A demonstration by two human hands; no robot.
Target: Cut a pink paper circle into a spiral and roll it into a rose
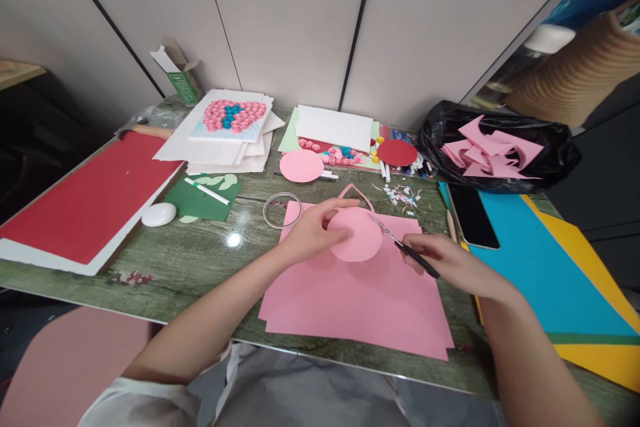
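Note:
My left hand (320, 230) pinches the left edge of a pink paper circle (361, 240), thumb on top. In my right hand (440, 257) is a pair of scissors (415, 257) with black handles, its blades meeting the circle's upper right edge. A thin curved pink strip (366, 193) rises from the circle's edge behind it. Under both hands lie pink paper sheets (350, 303). Just left of my left hand rests a roll of tape (283, 211). Another pink paper circle (301, 166) lies farther back.
Pink offcuts (487, 150) fill a black plastic bag (430, 127) at the back right. A phone (474, 217) rests on blue paper (550, 260). Red sheets (95, 193) and a white oval object (159, 215) lie left. Behind, a flower picture (233, 117) tops white papers.

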